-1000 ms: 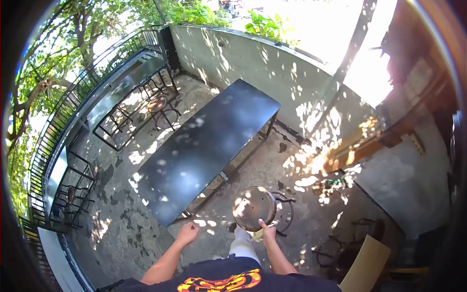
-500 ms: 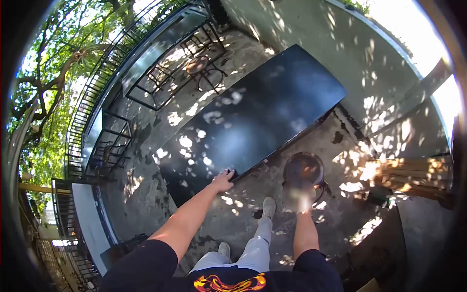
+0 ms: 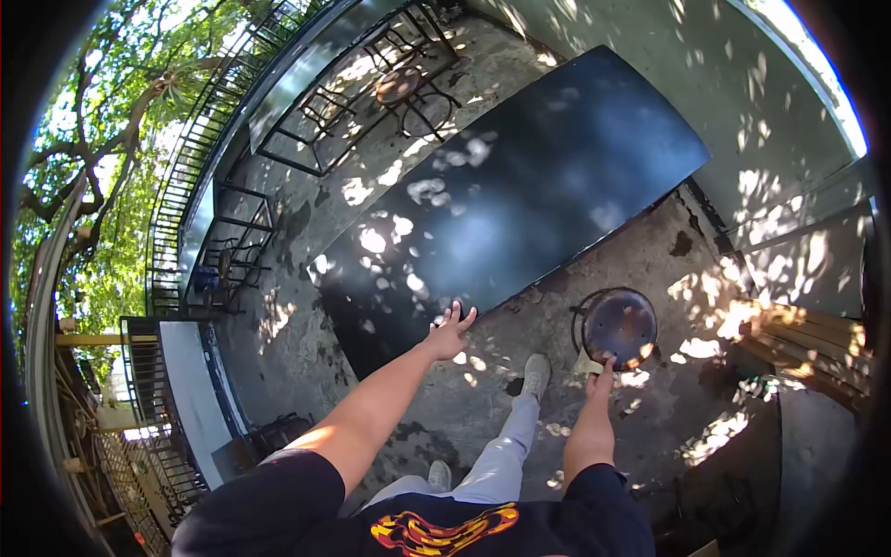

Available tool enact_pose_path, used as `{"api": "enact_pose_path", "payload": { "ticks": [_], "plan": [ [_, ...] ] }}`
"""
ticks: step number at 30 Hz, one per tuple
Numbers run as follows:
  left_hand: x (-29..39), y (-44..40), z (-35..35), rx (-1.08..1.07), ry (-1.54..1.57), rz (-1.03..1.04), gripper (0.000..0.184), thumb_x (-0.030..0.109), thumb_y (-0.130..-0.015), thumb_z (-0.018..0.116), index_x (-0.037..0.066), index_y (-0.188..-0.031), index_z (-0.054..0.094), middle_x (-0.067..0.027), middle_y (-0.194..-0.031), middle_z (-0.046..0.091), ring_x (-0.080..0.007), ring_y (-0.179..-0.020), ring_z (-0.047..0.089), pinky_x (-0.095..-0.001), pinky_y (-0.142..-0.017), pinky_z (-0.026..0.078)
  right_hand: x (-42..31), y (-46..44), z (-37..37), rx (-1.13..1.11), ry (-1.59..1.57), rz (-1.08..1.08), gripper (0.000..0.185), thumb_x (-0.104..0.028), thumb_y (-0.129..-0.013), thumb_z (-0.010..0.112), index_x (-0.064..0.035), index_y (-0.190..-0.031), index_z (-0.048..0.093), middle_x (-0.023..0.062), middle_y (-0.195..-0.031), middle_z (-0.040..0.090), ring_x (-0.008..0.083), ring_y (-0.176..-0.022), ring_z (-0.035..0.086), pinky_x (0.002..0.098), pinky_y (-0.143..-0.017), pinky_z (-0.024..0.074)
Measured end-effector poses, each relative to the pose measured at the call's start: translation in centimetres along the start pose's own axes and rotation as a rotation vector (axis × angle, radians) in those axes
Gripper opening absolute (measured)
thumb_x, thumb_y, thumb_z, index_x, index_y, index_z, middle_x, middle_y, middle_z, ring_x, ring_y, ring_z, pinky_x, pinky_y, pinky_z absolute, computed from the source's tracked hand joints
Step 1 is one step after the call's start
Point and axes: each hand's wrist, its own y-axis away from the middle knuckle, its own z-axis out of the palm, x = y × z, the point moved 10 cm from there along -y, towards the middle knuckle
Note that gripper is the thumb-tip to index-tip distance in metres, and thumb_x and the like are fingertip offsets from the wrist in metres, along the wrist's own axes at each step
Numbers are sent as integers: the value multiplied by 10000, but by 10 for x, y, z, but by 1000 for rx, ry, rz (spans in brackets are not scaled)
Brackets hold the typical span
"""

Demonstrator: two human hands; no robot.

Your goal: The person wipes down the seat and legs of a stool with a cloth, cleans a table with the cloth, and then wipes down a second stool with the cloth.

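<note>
The round stool (image 3: 621, 325) is held at its near rim by the right hand (image 3: 601, 369) — the grip is closed there, and a pale item (image 3: 586, 363) is seen just beside the fingers. The left hand (image 3: 449, 337) is held open, fingers spread, at the near edge of the dark tabletop (image 3: 520, 200); whether it is touched cannot be told. The stool is seen to the right of the tabletop, over the concrete floor (image 3: 483, 401).

One left hand (image 3: 449, 336), one right hand (image 3: 601, 369), two shoes (image 3: 535, 374), one large black table (image 3: 520, 186). Two round stool seats (image 3: 621, 325) show clearly: near right, far left.
</note>
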Motion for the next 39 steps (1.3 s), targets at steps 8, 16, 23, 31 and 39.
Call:
{"api": "enact_pose_path", "payload": {
  "ticks": [8,16,23,31,39],
  "plan": [
    [-6,1,-6,135,42,93,732,271,-915,559,296,-1610,332,-208,-1715,8,-422,-1531,250,-503,-1192,337,36,-33,-102,345,243,53,360,-340,-1014,648,-91,-1265,579,79,-1165,660,241,-942,676,365,-759,562],
    [-38,58,94,87,503,295,449,320,-943,566,144,-1343,670,-174,-1281,695,-276,-1022,727,-427,-910,552,11,140,17,-37,525,-8,315,-468,-1012,596,-210,-1192,579,-6,-908,627,171,-700,634,319,-534,497],
    [-168,207,218,-266,1284,201,576,430,-1026,552,124,-1506,470,-112,-1473,549,-288,-1284,581,-470,-1039,482,138,325,147,-805,422,-168,361,-350,-1057,472,-85,-1253,620,62,-1093,720,231,-942,706,381,-824,599],
    [-416,348,185,-51,1830,187,638,597,-1017,527,105,-1423,531,-75,-1385,619,-215,-1188,623,-448,-971,510,474,660,153,-873,544,681,588,-515,-984,605,-93,-1390,559,103,-1252,674,271,-1130,684,449,-981,566],
    [-449,383,133,383,1878,279,341,282,-1094,505,20,-1293,595,-92,-1152,701,-202,-1011,689,-367,-911,555,495,680,215,-1149,1241,215,452,-197,-972,567,-61,-1403,553,69,-1177,681,164,-1057,642,334,-918,522]
  ]
}}
